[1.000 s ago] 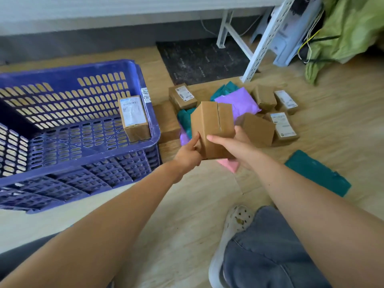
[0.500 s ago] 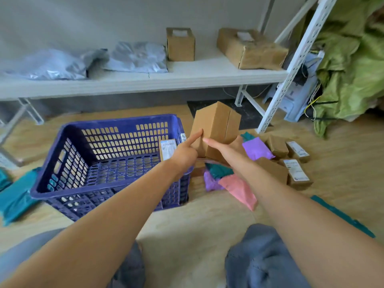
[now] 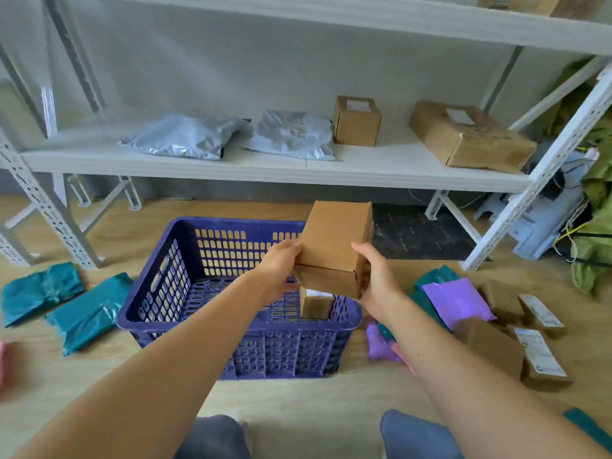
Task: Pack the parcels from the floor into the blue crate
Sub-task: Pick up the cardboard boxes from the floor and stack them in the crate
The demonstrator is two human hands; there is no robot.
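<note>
Teal mailers (image 3: 66, 303): on the floor (image 3: 298, 395), far left, unpacked.
Blue crate (image 3: 298, 323): I see one labelled box (image 3: 316, 303) standing in its right corner.
Left hand (image 3: 281, 263): fingers curled on the cardboard box (image 3: 334, 240), steadying its left side.
Right hand (image 3: 374, 276): cups the right side; I judge this keeps it level above the crate.
Purple mailer (image 3: 458, 301): floor, right, waiting.

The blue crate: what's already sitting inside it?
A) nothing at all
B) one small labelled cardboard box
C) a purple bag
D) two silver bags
B: one small labelled cardboard box stands inside the blue crate by its right wall, its top edge hidden by the plain box that the left hand and right hand hold.
</note>
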